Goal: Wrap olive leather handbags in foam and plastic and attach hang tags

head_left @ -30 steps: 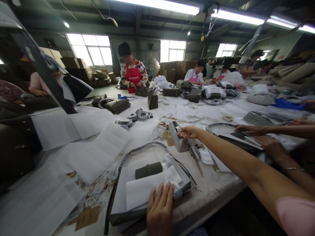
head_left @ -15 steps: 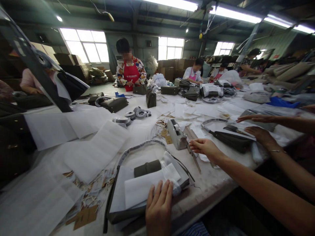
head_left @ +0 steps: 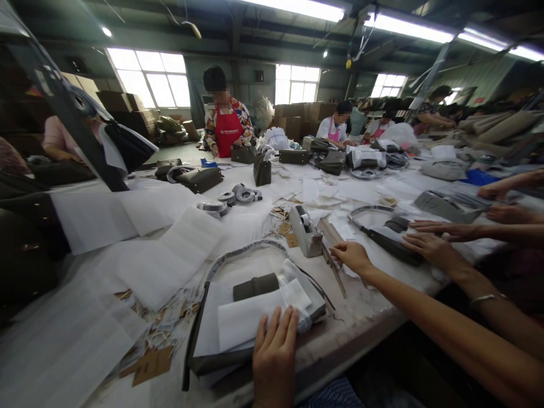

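Observation:
A dark olive bag [head_left: 221,361] lies flat on the table in front of me, its wrapped handle curving away at the top. White foam sheet [head_left: 242,324] covers part of it, beside a dark rolled piece [head_left: 255,287]. My left hand [head_left: 275,348] rests on the foam and the bag's lower edge, fingers spread. Just right of the grey tape dispenser [head_left: 306,235], my right hand [head_left: 351,255] has its fingertips pinched together at some thin brownish strips [head_left: 334,238]; what lies between the fingertips is too small to make out.
At right, a co-worker's hands [head_left: 433,243] press on another dark bag [head_left: 393,243]. Foam sheets [head_left: 170,255], tags [head_left: 152,365] and tape rolls [head_left: 246,194] lie to the left. Several people work across the table, and a slanted metal post [head_left: 72,113] stands at left.
My right hand has closed its fingers and lowered slightly near the strips. My left hand stays on the foam. The co-worker's hands have moved down onto their bag, and further hands have come into view at right.

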Available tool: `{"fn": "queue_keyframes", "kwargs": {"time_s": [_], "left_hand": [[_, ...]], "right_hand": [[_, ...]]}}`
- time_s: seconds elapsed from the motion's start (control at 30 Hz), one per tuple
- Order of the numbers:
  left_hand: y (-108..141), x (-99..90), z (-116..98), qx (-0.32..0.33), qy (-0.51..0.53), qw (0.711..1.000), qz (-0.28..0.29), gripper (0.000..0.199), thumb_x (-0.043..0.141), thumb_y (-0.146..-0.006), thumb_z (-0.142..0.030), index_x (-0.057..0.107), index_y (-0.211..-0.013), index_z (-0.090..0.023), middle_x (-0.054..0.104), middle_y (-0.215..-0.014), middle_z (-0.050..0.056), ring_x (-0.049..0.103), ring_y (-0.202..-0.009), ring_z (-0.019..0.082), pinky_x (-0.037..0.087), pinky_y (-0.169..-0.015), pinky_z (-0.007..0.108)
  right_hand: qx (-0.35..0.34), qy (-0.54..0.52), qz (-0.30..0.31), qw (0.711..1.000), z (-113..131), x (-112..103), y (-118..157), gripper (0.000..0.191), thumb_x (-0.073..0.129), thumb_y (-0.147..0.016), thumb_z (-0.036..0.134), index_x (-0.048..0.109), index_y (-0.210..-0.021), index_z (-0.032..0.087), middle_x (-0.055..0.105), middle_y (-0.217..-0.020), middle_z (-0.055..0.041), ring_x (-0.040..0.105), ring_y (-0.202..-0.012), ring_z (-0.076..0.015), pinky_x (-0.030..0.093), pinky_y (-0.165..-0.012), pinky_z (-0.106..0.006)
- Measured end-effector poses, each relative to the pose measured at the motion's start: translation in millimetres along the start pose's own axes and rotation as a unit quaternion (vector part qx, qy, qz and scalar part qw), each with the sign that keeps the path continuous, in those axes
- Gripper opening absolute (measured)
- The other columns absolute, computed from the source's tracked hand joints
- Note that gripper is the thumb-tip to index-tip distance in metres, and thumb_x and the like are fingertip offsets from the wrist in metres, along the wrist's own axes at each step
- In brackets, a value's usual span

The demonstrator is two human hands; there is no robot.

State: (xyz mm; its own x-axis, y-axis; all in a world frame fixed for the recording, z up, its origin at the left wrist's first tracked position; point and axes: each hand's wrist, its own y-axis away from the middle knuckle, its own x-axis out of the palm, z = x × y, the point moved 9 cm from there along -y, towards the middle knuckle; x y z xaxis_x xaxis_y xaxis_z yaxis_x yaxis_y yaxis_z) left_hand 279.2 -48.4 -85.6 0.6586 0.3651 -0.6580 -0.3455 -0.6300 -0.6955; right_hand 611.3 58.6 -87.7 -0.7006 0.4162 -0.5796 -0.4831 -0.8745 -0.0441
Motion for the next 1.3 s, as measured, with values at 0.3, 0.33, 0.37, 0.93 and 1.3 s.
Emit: {"fn": "queue_keyframes", "kwargs": {"time_s": [0.3,0.33,0.37,0.93,1.3], "left_hand": [[1.6,1.2,-2.4,0.009,-0.009,1.000,0.009,0.038,0.035,-0.105,-0.026,0.058,-0.135,-0.029,0.065,-0.132,-0.005,0.060,-0.122,0.018,0.030,-0.114,0.038],[1.5,1.5,-2.3,0.008,-0.011,1.000,0.014,0.038,0.036,-0.104,-0.025,0.058,-0.135,-0.029,0.065,-0.132,-0.005,0.060,-0.122,0.018,0.031,-0.114,0.038],[1.4,1.9,-2.0,0.005,-0.012,1.000,0.020,0.037,0.038,-0.104,-0.024,0.058,-0.135,-0.029,0.065,-0.133,-0.004,0.060,-0.123,0.018,0.031,-0.114,0.038],[-1.6,2.4,-4.5,-0.003,-0.043,0.997,0.064,0.034,0.052,-0.099,-0.023,0.060,-0.132,-0.028,0.066,-0.132,-0.002,0.058,-0.125,0.018,0.038,-0.113,0.039],[-3.1,0.2,-7.4,0.002,-0.045,0.997,0.061,0.031,0.045,-0.101,-0.022,0.063,-0.126,-0.024,0.066,-0.133,0.000,0.060,-0.123,0.021,0.039,-0.112,0.042]], "right_hand": [[-0.224,0.186,0.063,0.955,65.3,-36.7,44.7,0.011,0.065,-0.083,0.028,0.075,-0.085,0.023,0.076,-0.092,-0.0088,0.068,-0.085,-0.0224,0.048,-0.077,-0.029],[-0.262,0.207,0.092,0.938,75.8,-34.7,54.1,0.014,0.062,-0.085,0.027,0.075,-0.088,0.024,0.076,-0.094,-0.0088,0.068,-0.087,-0.0225,0.048,-0.079,-0.030],[-0.306,0.231,0.125,0.915,87.7,-31.0,65.6,0.016,0.060,-0.088,0.027,0.076,-0.091,0.025,0.076,-0.096,-0.0087,0.068,-0.088,-0.0225,0.049,-0.081,-0.031],[-0.336,0.198,0.601,0.698,167.7,107.5,145.9,0.022,0.068,-0.085,0.037,0.076,-0.084,0.016,0.070,-0.067,-0.0009,0.060,-0.059,-0.0100,0.041,-0.056,-0.018],[-0.462,0.374,0.538,0.597,162.3,165.7,121.4,0.013,0.076,-0.077,0.039,0.076,-0.077,0.026,0.072,-0.066,0.0037,0.055,-0.056,-0.0103,0.027,-0.052,-0.023]]}}
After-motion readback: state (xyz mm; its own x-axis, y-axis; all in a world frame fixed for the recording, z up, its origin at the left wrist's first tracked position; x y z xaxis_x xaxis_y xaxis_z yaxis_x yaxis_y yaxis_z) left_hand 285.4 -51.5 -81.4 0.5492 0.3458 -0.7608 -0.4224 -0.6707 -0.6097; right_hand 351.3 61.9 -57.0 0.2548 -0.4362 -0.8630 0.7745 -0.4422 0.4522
